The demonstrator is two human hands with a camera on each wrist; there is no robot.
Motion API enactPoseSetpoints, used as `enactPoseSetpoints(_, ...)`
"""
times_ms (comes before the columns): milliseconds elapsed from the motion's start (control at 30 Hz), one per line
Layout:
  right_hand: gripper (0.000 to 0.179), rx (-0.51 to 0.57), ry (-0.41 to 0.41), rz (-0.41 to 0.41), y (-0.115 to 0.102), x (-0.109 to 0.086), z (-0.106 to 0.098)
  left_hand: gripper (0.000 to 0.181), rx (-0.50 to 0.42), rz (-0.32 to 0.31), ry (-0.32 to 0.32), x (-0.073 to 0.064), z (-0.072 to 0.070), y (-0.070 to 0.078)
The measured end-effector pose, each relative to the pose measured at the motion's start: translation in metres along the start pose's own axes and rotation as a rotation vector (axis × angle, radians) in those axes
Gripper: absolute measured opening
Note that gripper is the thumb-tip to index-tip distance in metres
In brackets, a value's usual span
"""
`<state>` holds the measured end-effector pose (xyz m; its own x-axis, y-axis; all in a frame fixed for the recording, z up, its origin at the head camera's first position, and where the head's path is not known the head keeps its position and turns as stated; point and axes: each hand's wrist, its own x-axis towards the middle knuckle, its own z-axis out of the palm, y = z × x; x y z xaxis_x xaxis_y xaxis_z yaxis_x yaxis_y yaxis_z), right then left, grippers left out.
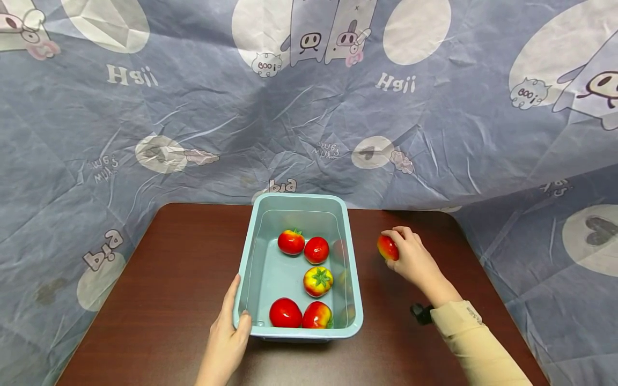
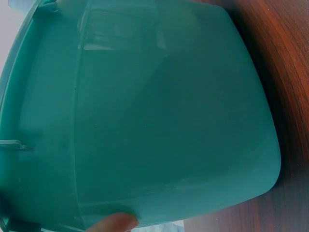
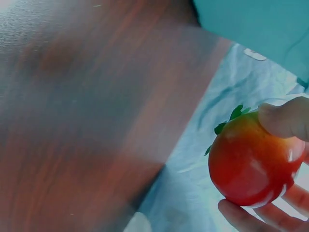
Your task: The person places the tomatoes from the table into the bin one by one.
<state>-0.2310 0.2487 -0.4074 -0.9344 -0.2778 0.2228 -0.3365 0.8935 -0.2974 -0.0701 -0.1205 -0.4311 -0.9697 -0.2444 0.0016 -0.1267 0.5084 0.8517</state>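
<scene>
A light blue-green plastic bin [image 1: 354, 289] stands at the middle of the table. Several toy tomatoes lie in it, among them a yellow-red tomato [image 1: 318, 281] with its green leaves up and a red tomato [image 1: 285, 312] near the front wall. My left hand [image 1: 227, 335] holds the bin's front left corner, thumb at the rim and fingers along the outer side; in the left wrist view a fingertip [image 2: 116, 222] touches the bin wall [image 2: 174, 116]. Right of the bin, my right hand [image 1: 410, 257] grips another red-yellow tomato [image 3: 256, 162] between thumb and fingers, apart from the bin.
The dark brown wooden table [image 1: 159, 279] extends on both sides of the bin. Behind it and at the right hangs a grey-blue printed cloth [image 1: 270, 118]. A small black object [image 1: 421, 314] shows beside the right sleeve cuff.
</scene>
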Motion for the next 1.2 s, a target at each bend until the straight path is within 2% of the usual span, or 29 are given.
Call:
enactPoseSetpoints(667,0.056,-0.003,0.017,-0.11,-0.037,0.019,-0.034,0.073,0.0,0.014,0.006,-0.001,0.0,-0.001)
enactPoseSetpoints(867,0.056,0.024,0.021,-0.16,-0.06,0.026,-0.047,0.073,0.005,0.01,0.007,-0.001,0.0,-0.001)
enactPoseSetpoints(1200,0.053,0.066,-0.016,-0.326,-0.108,0.03,-0.062,0.072,0.005,0.002,0.003,-0.001,0.001,-0.002)
